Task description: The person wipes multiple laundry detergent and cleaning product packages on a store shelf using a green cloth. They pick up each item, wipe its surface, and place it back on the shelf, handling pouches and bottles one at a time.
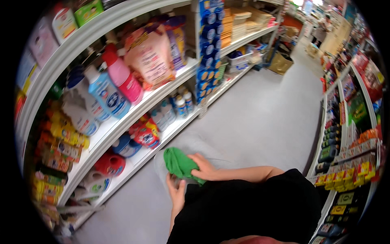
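A crumpled green cloth [178, 162] is bunched up in front of my body, above the grey floor. My right hand [205, 167] grips it from the right, with the fingers bent over its upper side. My left hand [176, 191] is at its lower left edge, fingers and thumb pointing up and closed on the cloth's border. Folds hide part of the fingertips. Around and behind the cloth shows a pale, see-through rounded shape [195, 143]; I cannot make out what it is.
White shelves [134, 107] on the left hold a pink bottle [122, 75], a blue bottle [106, 93], pouches and jugs. A blue hanging display strip [209, 49] stands at the shelf end. Packed shelves [345, 158] line the right. Along the grey aisle [280, 97], a box [280, 63] and a distant person [323, 30] show.
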`<action>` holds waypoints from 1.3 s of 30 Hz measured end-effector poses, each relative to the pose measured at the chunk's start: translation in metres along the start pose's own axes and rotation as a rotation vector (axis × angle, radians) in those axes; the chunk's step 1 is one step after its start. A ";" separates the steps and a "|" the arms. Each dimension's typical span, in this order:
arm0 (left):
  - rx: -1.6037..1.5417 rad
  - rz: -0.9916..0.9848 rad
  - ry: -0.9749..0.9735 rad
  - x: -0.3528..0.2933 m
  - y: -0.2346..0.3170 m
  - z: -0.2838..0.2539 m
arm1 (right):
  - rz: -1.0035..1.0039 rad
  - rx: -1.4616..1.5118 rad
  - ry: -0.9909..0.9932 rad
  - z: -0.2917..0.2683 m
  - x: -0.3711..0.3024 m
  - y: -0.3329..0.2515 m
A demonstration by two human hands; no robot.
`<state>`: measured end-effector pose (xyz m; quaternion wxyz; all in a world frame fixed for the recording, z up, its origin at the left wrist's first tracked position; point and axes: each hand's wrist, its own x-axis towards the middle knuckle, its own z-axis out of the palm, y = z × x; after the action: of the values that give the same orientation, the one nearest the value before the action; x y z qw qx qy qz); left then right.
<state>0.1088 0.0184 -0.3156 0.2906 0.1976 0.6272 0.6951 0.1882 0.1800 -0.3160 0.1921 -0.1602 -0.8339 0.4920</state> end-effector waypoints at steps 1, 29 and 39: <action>-0.058 -0.049 -0.051 0.002 0.001 0.005 | -0.010 0.086 -0.017 -0.003 0.000 -0.003; -0.519 -0.876 -0.131 0.076 -0.021 -0.010 | -0.231 0.236 0.488 -0.130 0.335 -0.001; -0.682 -0.803 -0.116 0.067 -0.064 -0.044 | -0.129 0.372 0.336 -0.132 0.351 -0.005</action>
<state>0.0399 0.0319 -0.3909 0.6158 -0.1259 0.3748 0.6815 -0.0561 0.4385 -0.1959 0.3851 -0.1478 -0.6940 0.5902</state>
